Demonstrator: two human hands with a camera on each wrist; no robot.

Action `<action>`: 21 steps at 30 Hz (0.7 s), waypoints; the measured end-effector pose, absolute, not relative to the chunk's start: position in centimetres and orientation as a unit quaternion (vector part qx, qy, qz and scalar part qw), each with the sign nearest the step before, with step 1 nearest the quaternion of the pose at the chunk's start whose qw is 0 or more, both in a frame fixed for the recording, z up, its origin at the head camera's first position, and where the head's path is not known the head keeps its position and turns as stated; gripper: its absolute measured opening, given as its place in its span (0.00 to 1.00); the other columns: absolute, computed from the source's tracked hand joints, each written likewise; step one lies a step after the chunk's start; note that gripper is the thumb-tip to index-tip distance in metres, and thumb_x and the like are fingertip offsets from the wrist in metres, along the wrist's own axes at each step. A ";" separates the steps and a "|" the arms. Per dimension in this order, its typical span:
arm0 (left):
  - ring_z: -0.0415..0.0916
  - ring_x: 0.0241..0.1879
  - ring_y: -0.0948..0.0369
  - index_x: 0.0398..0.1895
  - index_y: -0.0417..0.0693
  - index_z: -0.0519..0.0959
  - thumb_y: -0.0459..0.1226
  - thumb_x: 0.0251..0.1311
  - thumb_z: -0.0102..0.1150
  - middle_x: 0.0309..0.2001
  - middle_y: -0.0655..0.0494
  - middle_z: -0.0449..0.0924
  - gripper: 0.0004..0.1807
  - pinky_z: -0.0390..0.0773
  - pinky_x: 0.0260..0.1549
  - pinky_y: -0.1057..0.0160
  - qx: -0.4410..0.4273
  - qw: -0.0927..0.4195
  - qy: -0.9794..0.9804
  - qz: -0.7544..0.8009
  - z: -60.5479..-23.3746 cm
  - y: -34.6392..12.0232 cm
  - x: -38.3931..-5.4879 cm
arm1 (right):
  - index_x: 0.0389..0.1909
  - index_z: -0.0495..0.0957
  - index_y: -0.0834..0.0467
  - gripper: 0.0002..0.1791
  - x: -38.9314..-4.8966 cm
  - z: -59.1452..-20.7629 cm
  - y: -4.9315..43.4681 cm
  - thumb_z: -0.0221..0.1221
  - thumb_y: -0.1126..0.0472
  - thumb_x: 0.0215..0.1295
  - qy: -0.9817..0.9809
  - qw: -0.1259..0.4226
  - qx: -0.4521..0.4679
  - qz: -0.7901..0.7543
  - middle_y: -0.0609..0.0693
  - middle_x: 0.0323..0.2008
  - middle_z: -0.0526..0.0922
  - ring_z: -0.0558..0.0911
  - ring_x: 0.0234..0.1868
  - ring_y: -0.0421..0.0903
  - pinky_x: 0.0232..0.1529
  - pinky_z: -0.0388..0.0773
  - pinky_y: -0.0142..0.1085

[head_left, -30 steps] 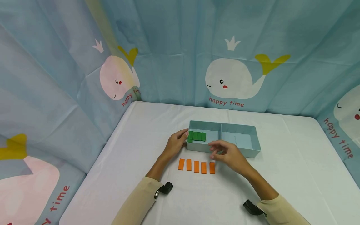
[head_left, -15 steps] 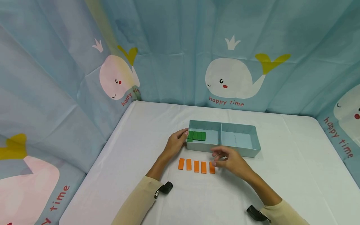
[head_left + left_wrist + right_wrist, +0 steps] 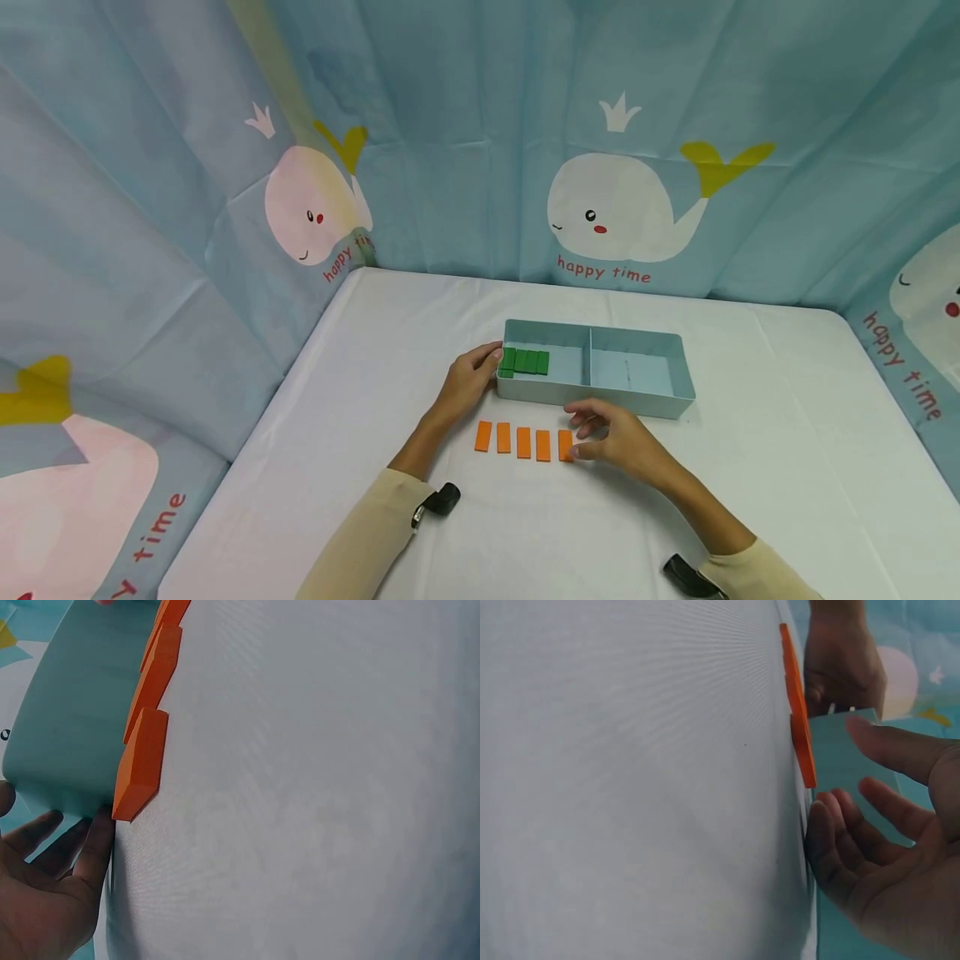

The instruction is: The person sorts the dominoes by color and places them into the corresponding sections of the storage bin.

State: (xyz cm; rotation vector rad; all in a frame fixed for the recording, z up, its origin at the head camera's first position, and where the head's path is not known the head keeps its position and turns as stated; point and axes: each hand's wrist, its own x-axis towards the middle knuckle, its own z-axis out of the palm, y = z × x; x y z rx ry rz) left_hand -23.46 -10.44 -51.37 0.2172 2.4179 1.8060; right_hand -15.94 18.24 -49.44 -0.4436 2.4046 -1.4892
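A pale teal two-compartment box (image 3: 637,404) stands on the table. My left hand (image 3: 467,385) is at its left end, fairly straight fingers touching the end wall in the left wrist view. Several flat green blocks (image 3: 531,362) lie together in the left compartment. Several orange blocks (image 3: 523,443) form a spaced row in front of the box. My right hand (image 3: 618,437) hovers beside the rightmost orange block (image 3: 565,446), the thumb tip at its right edge. In the right wrist view thumb and fingers are spread apart, holding nothing.
A divider (image 3: 590,358) splits the box, and its right compartment (image 3: 637,372) shows a bare floor. White cloth covers the table (image 3: 420,317). Behind and to the left hangs a blue curtain (image 3: 450,200) printed with whales.
My right hand has moved down, from the front wall of the box to beside the rightmost orange block. My left hand, the box and the blocks have stayed in place.
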 end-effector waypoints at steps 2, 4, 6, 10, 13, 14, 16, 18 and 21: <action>0.72 0.73 0.53 0.78 0.48 0.72 0.56 0.82 0.50 0.74 0.50 0.74 0.32 0.82 0.64 0.52 0.071 0.056 0.801 0.592 -51.4 -10.4 -23.5 | 0.62 0.81 0.63 0.34 -16.0 -49.5 18.2 0.81 0.64 0.54 0.836 0.134 -0.156 -0.508 0.57 0.50 0.85 0.82 0.46 0.51 0.44 0.83 0.31; 0.71 0.74 0.53 0.78 0.48 0.72 0.56 0.81 0.50 0.74 0.51 0.74 0.32 0.81 0.65 0.51 0.072 0.055 0.802 0.590 -51.4 -10.4 -23.5 | 0.62 0.82 0.62 0.34 -16.0 -49.7 18.1 0.82 0.64 0.52 0.842 0.130 -0.156 -0.499 0.56 0.50 0.85 0.82 0.46 0.50 0.45 0.83 0.31; 0.72 0.73 0.53 0.78 0.48 0.72 0.56 0.81 0.50 0.74 0.50 0.74 0.32 0.81 0.65 0.50 0.073 0.055 0.800 0.593 -51.5 -10.5 -23.5 | 0.61 0.83 0.61 0.34 -16.0 -49.8 17.9 0.82 0.65 0.51 0.849 0.127 -0.153 -0.489 0.55 0.49 0.86 0.82 0.47 0.49 0.46 0.83 0.31; 0.73 0.72 0.52 0.78 0.48 0.72 0.56 0.81 0.51 0.74 0.49 0.74 0.32 0.83 0.63 0.50 0.076 0.056 0.792 0.603 -51.5 -10.5 -23.5 | 0.60 0.83 0.60 0.33 -16.0 -50.1 17.6 0.82 0.67 0.50 0.861 0.124 -0.156 -0.467 0.53 0.49 0.86 0.81 0.47 0.48 0.47 0.83 0.32; 0.73 0.72 0.52 0.78 0.47 0.72 0.56 0.81 0.51 0.74 0.49 0.74 0.32 0.83 0.62 0.50 0.077 0.057 0.790 0.606 -51.5 -10.5 -23.6 | 0.59 0.84 0.58 0.33 -16.0 -50.2 17.3 0.82 0.68 0.49 0.871 0.121 -0.159 -0.449 0.51 0.49 0.85 0.80 0.47 0.47 0.48 0.83 0.32; 0.73 0.72 0.52 0.78 0.47 0.72 0.56 0.81 0.51 0.74 0.48 0.74 0.32 0.84 0.62 0.51 0.076 0.058 0.790 0.606 -51.5 -10.5 -23.6 | 0.59 0.84 0.58 0.33 -16.0 -50.2 17.2 0.82 0.68 0.49 0.874 0.120 -0.160 -0.444 0.50 0.49 0.85 0.80 0.47 0.47 0.48 0.83 0.32; 0.73 0.72 0.52 0.78 0.47 0.72 0.55 0.82 0.51 0.75 0.48 0.74 0.32 0.84 0.62 0.51 0.076 0.058 0.789 0.606 -51.5 -10.5 -23.6 | 0.59 0.84 0.57 0.34 -15.9 -50.2 17.1 0.82 0.68 0.48 0.878 0.120 -0.160 -0.435 0.49 0.49 0.85 0.79 0.47 0.46 0.48 0.82 0.33; 0.73 0.72 0.52 0.78 0.47 0.72 0.55 0.82 0.51 0.75 0.47 0.73 0.32 0.84 0.62 0.51 0.075 0.059 0.789 0.607 -51.5 -10.5 -23.5 | 0.59 0.84 0.57 0.34 -15.9 -50.2 17.0 0.82 0.69 0.48 0.882 0.119 -0.162 -0.426 0.49 0.49 0.85 0.78 0.47 0.46 0.48 0.82 0.33; 0.73 0.72 0.52 0.78 0.46 0.71 0.55 0.82 0.50 0.75 0.47 0.73 0.32 0.83 0.63 0.51 0.074 0.060 0.789 0.607 -51.5 -10.4 -23.5 | 0.59 0.84 0.57 0.34 -15.7 -50.2 16.8 0.82 0.69 0.47 0.886 0.116 -0.167 -0.416 0.48 0.49 0.84 0.78 0.47 0.45 0.48 0.82 0.34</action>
